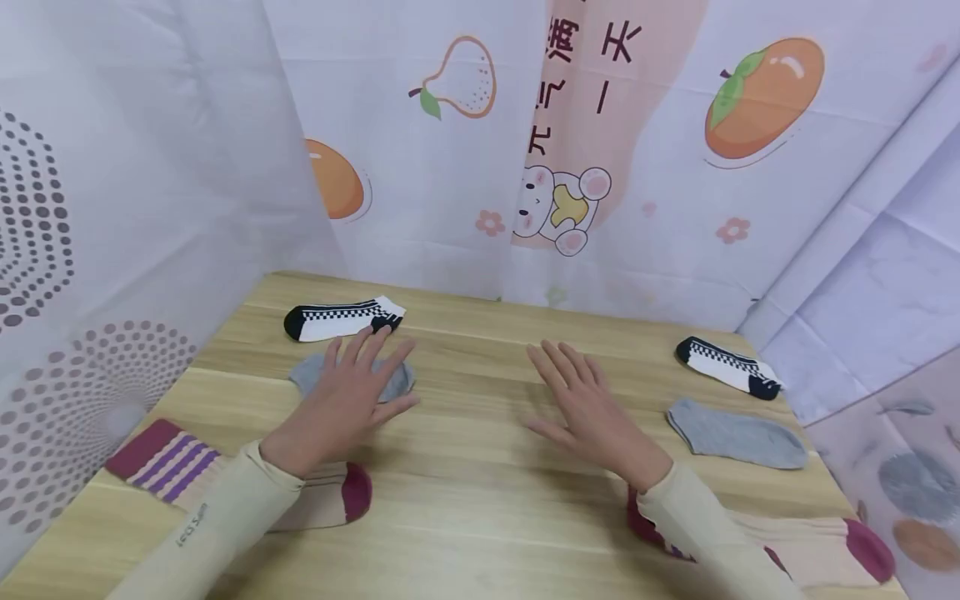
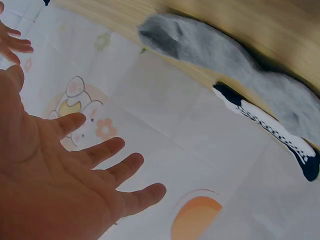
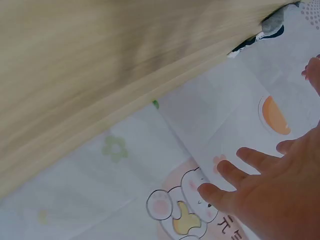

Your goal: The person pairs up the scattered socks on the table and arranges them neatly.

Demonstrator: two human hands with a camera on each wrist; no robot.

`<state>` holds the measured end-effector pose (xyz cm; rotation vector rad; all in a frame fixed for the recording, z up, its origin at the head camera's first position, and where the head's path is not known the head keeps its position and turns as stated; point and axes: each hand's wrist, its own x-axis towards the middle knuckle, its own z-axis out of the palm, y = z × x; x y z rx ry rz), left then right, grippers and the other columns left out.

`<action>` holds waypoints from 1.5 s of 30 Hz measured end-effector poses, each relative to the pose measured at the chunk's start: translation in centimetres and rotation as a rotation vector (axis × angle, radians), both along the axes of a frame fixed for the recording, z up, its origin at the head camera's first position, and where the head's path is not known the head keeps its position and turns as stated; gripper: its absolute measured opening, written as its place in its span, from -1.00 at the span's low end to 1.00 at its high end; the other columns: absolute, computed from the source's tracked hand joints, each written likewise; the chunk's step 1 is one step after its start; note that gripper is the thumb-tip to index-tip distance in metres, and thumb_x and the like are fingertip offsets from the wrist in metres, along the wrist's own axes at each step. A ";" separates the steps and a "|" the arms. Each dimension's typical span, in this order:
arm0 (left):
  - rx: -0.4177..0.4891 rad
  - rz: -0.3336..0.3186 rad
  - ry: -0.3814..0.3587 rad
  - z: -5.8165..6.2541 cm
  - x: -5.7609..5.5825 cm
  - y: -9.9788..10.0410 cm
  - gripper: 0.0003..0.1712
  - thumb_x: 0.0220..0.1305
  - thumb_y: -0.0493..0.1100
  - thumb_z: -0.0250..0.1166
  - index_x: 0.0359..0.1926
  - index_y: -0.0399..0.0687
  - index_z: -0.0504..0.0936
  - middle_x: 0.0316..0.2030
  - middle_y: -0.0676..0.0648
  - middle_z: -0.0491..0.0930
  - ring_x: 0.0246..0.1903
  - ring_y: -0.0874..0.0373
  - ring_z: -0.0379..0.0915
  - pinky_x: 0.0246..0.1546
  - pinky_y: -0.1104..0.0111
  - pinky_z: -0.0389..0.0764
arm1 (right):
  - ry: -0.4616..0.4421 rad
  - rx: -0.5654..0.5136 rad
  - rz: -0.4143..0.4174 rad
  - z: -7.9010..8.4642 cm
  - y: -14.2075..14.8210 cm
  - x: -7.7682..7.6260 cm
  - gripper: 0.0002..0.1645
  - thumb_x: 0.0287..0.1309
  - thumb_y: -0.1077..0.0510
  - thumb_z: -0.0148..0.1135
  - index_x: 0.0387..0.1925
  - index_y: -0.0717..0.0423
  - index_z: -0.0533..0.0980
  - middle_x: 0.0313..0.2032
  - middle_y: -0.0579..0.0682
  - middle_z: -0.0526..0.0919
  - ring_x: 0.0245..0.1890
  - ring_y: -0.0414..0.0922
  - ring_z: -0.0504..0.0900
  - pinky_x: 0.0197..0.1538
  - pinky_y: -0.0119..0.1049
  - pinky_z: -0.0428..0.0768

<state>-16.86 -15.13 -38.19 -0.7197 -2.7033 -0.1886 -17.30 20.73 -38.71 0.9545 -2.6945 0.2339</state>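
Observation:
My left hand hovers with spread fingers over the left side of the table, partly covering a grey sock; the left wrist view shows it apart from that sock and holding nothing. Behind lies a white ankle sock with black toe, heel and checks. A cream sock with maroon ends and purple stripes lies partly under my left forearm. My right hand, fingers extended, is over the table right of centre and holds nothing. To its right lie a matching checked sock, grey sock and cream-and-maroon sock, partly hidden by the forearm.
The socks lie flat on a wood-grain table. A white curtain printed with fruit and a cartoon animal hangs along the back edge. A dotted curtain borders the left side, and more light sheeting borders the right.

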 end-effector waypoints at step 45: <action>0.107 0.041 -0.283 0.1 -6.9 -11.3 -0.48 0.52 -0.04 0.09 0.21 -0.43 0.43 0.13 -0.45 0.43 0.11 -0.39 0.39 0.13 -0.18 0.40 | -0.177 0.173 0.206 0.8 -19.3 -14.6 -0.26 0.50 -0.18 -0.06 0.53 0.04 0.10 0.31 0.12 0.43 0.33 0.02 0.37 0.41 -0.11 0.24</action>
